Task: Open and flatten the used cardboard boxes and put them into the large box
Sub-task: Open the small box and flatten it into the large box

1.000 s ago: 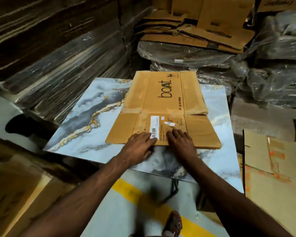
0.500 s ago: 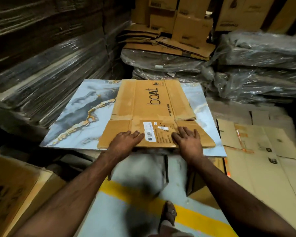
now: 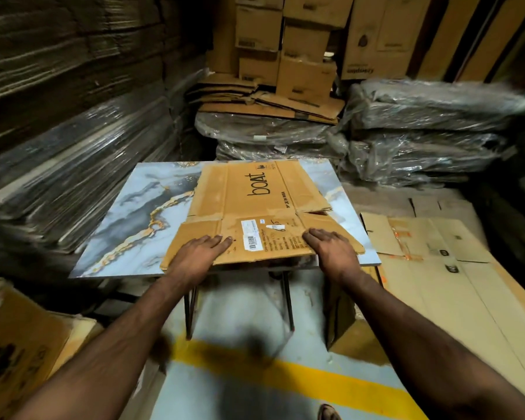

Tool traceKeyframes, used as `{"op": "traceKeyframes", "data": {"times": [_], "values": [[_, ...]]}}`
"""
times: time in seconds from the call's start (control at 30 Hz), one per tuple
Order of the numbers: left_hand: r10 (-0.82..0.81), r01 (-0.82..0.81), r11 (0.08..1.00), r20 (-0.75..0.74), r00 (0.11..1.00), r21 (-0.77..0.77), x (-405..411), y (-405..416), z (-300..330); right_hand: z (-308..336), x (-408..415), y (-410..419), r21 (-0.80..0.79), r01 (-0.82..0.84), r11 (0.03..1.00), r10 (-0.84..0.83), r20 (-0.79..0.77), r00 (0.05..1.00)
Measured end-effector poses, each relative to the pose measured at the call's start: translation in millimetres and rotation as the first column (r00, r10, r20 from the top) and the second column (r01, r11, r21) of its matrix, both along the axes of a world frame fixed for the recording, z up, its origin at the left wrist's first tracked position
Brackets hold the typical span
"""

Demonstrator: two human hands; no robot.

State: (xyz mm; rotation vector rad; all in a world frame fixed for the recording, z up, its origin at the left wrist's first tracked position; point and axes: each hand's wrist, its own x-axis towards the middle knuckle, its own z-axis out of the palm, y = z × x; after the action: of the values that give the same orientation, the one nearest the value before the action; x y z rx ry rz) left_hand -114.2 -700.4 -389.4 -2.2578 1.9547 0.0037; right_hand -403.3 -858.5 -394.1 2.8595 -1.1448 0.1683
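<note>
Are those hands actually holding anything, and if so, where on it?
Both hands hold the flattened boat box at its near edge, which overhangs the marble tabletop; fingers lie on top.
</note>
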Motion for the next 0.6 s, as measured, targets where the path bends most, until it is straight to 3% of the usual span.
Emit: {"op": "traceKeyframes", "data": {"times": [0.17, 0.33, 0.6], "values": [[-0.035, 0.025, 0.993, -0.076, 0.996, -0.118, -19.5, -14.1, 30.3, 9.0, -17.4, -6.0, -0.070, 0.040, 0.997, -0.022, 0.242, 0.970], [-0.110, 0.031, 0.928, -0.194, 0.975, -0.370, -67.3, -54.8, 61.0, 31.5, -62.0, -26.1, -0.180, 0.213, 0.960, -0.102, 0.482, 0.870], [-0.350, 0.186, 0.819, -0.216, 0.912, -0.543, -177.9, -178.7, 75.1, 57.9, -193.4, -84.1, -0.272, 0.442, 0.855, -0.234, 0.558, 0.796]]}}
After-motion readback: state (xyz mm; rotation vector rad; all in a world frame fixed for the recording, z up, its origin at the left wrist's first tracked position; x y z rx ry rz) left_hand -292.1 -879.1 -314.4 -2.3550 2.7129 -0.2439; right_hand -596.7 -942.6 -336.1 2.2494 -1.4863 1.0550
